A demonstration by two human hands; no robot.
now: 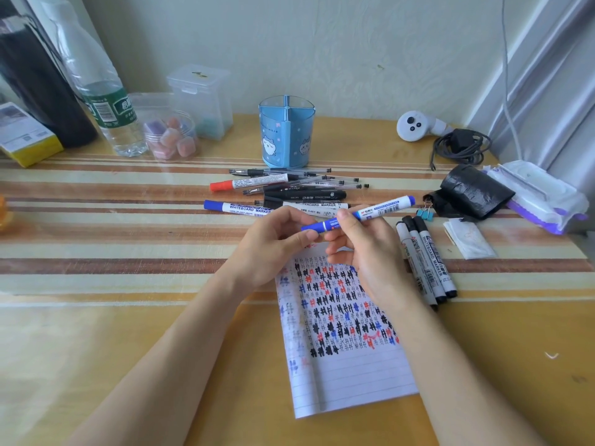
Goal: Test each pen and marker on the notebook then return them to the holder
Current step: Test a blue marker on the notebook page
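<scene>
**Blue marker held over the page, cap end in a two-hand grip**

So the blue marker (383,209) is up off the desk, held level just above the top edge of the notebook (347,365). The right hand (367,249) has its fingers curled round the barrel. The left hand (273,243) pinches the cap (317,226) end between thumb and fingertips. To me that grip says cap work, one hand steadying and the other pulling or pushing. I can't tell which way it's going, though.

Layout makes sense too. The holder (286,140) stands at the back and looks empty, as far as I can see through its walls. The pile of pens (299,188) lies right in front of it, within easy reach. Three black markers (428,262) lie together just right of the notebook, apart from the pile, probably a "done" group. The page is packed with black, red and blue test marks, so I'd guess there's plenty left to put back.
</scene>
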